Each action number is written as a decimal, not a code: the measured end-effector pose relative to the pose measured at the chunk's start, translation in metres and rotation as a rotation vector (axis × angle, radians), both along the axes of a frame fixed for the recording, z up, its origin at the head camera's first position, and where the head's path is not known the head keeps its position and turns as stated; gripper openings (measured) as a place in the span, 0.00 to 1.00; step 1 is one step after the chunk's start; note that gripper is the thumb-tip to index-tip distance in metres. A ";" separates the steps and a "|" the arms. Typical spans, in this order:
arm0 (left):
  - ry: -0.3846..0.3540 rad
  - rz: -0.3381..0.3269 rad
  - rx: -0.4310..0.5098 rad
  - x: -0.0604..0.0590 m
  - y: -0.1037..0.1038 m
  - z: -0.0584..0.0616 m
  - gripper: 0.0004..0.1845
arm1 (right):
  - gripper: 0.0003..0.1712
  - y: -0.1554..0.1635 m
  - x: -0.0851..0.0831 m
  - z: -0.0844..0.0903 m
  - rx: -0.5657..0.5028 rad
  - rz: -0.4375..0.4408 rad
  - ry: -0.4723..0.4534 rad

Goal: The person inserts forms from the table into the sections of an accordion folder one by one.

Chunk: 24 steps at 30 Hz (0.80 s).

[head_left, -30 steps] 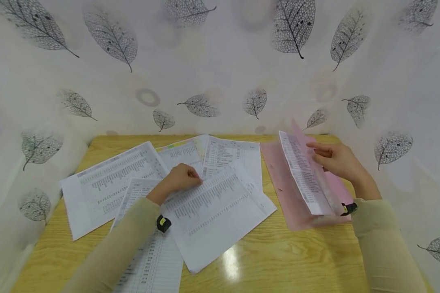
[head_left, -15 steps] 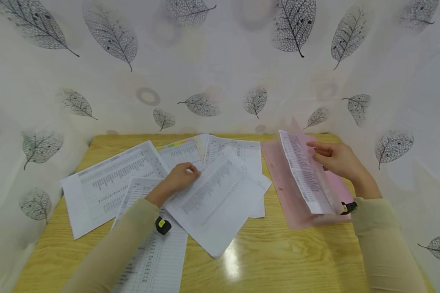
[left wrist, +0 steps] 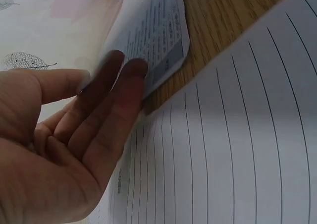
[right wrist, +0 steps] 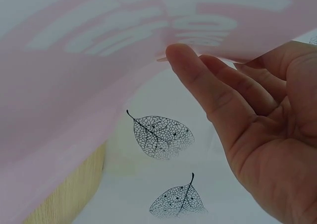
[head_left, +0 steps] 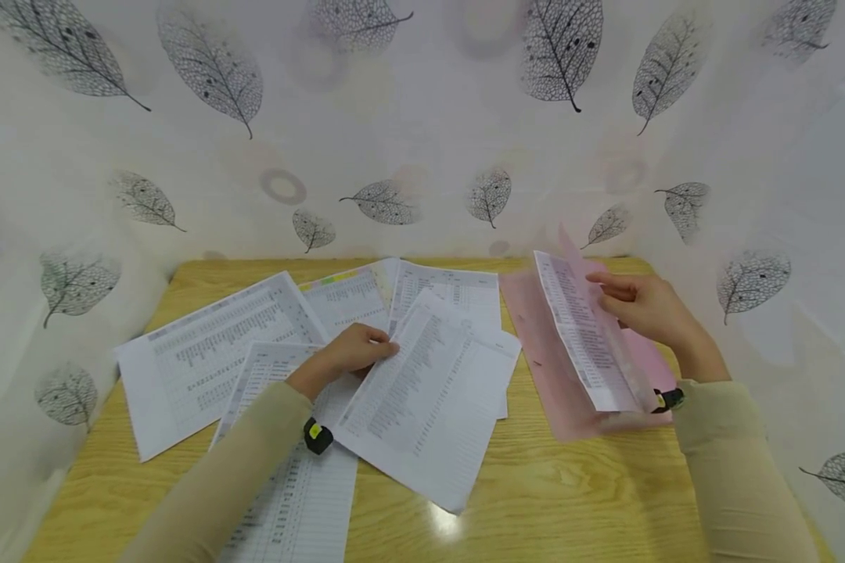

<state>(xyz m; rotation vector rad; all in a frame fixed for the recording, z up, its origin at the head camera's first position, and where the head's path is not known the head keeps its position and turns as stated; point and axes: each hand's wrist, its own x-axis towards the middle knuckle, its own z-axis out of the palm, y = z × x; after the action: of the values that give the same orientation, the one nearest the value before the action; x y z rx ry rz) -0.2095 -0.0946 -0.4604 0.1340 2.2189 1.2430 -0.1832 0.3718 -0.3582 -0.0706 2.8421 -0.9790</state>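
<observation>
In the middle of the head view, my left hand [head_left: 355,349] pinches the left edge of a printed sheet of paper [head_left: 429,391], which is raised and tilted over other sheets. The left wrist view shows the thumb and fingertips of that hand [left wrist: 94,120] close to the paper's edge; the exact contact is hard to make out. At the right, my right hand [head_left: 641,305] holds up the cover of a pink folder [head_left: 535,367], with a printed page [head_left: 584,336] standing inside it. From the right wrist, the translucent pink cover [right wrist: 99,95] spreads above the fingertips.
Several printed sheets overlap on the wooden table [head_left: 549,500]: one at the left [head_left: 218,352], a lined one at the front [head_left: 303,485], a yellow-edged one behind [head_left: 348,297] and another at the back [head_left: 458,285]. A leaf-patterned curtain [head_left: 422,117] surrounds the table.
My left hand first shifts slightly, then comes a little right and nearer, swinging the sheet more upright and uncovering the papers beneath. The right hand and folder stay put.
</observation>
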 end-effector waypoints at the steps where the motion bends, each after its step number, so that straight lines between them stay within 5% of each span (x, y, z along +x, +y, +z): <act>1: -0.015 -0.006 0.022 0.000 0.000 0.000 0.21 | 0.28 0.000 0.000 0.000 0.002 0.002 0.004; 10: -0.174 0.100 0.235 -0.001 0.000 -0.001 0.26 | 0.28 0.001 0.003 0.000 -0.024 0.025 0.030; 24: -0.199 0.178 0.408 -0.001 0.008 -0.001 0.24 | 0.29 -0.002 0.003 0.005 -0.012 0.001 -0.004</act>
<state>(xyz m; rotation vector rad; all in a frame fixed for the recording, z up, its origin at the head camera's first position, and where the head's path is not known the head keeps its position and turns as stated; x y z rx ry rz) -0.2101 -0.0870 -0.4610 -0.0303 1.8168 1.7175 -0.1797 0.3698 -0.3537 -0.0719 2.8326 -0.9957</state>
